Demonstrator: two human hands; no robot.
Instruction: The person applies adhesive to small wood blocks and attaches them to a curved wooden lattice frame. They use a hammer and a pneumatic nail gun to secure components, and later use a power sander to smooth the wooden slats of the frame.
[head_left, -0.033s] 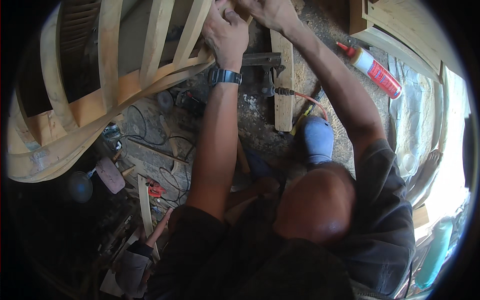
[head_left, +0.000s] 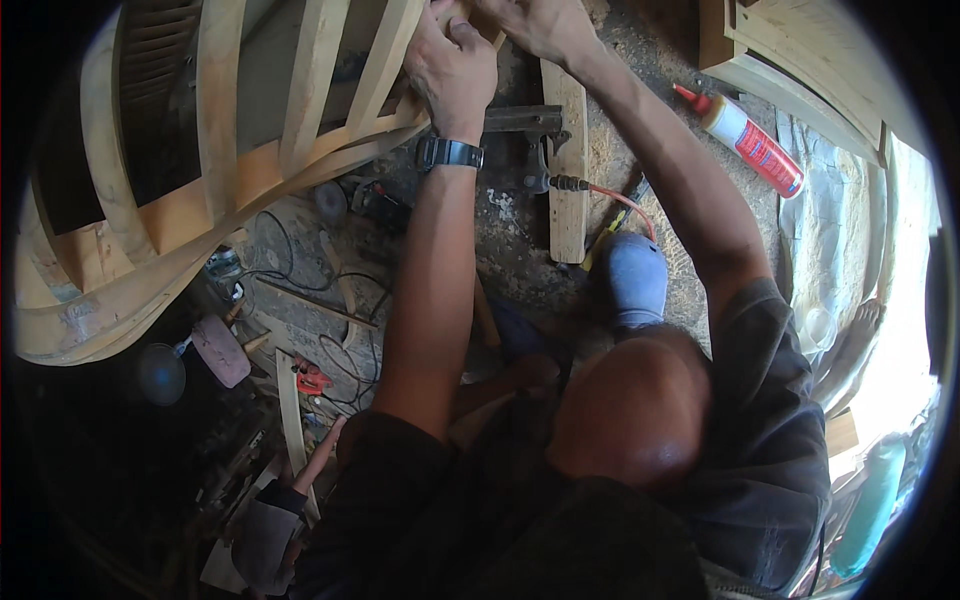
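At the upper edge, beside the end of a curved, slatted wooden frame [head_left: 218, 110], my two hands are close together. My left hand [head_left: 455, 80], with a watch on its wrist, has its fingers bent around a piece of pale wood [head_left: 456, 14]. My right hand [head_left: 540, 28] reaches in from the right to the same spot, its fingers bent; the fingertips and whatever they hold are cut off or hidden. Below the hands lies a dark metal air tool [head_left: 525, 120] with an orange hose [head_left: 625, 202], against a short wooden board [head_left: 568, 190].
A red-and-white glue bottle [head_left: 752, 145] lies at right, near a wooden cabinet-like piece [head_left: 790, 70]. My bent knee [head_left: 630, 410] and blue shoe [head_left: 637, 278] are in front. Black cords [head_left: 290, 265], a red tool [head_left: 311, 377] and another person [head_left: 268, 540] are at lower left.
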